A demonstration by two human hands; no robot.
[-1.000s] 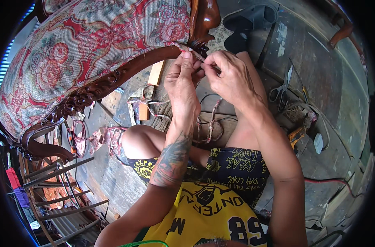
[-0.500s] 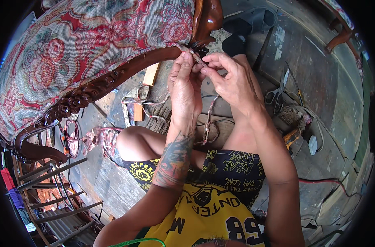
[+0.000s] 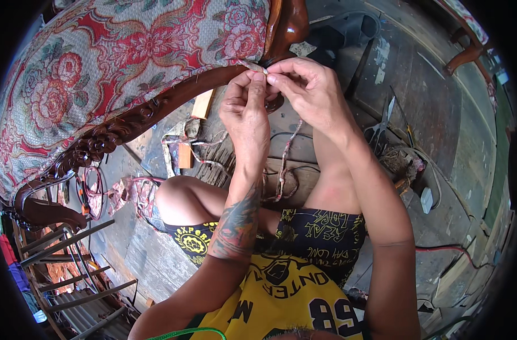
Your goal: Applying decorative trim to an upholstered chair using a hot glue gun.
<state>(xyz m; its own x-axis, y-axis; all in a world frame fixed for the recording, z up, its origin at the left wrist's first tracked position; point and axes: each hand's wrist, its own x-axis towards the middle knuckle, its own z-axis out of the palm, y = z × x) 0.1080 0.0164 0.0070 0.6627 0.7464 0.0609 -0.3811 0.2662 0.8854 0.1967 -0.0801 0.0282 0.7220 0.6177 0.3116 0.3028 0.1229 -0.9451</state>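
A chair seat covered in red and cream floral fabric [image 3: 133, 54] fills the upper left, edged by a dark carved wooden frame [image 3: 114, 133]. A fabric-covered piping cord [image 3: 251, 66] runs along the seat's lower edge to the corner beside the chair leg [image 3: 289, 25]. There, my left hand [image 3: 248, 116] pinches the cord between thumb and fingers. My right hand [image 3: 315, 93], its fingertips almost touching the left ones, pinches the cord at its right side. Below the hands, a loose length of the piping [image 3: 286, 153] hangs down between my legs.
Scissors [image 3: 384, 122] lie on the plank floor at right, near a cable and a clump of scraps [image 3: 403, 161]. Wood blocks [image 3: 185, 156] and fabric strips lie under the chair. A slatted wooden rack [image 3: 71, 272] stands at lower left, another chair leg [image 3: 463, 56] at upper right.
Both hands have moved slightly up and toward the chair corner, the right one also leftward. Its fingertips now meet the cord closer to the seat. The view has shifted slightly.
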